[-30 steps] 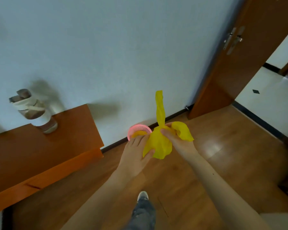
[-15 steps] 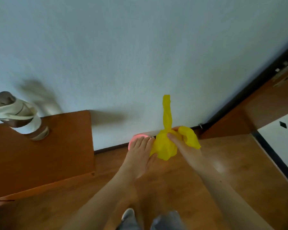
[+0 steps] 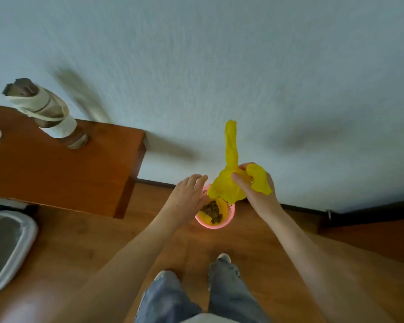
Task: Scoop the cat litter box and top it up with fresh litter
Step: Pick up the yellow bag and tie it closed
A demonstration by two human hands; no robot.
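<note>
Right hand (image 3: 257, 190) grip pinches the yellow bag (image 3: 229, 185) at its neck, held just above the pink basket (image 3: 219, 223) on the floor, while left hand (image 3: 187, 197), fingers straight, hovers at the basket's left rim.

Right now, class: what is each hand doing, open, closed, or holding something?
Left hand: open, fingers straight, over the pink basket.
Right hand: gripping the yellow bag.
</note>
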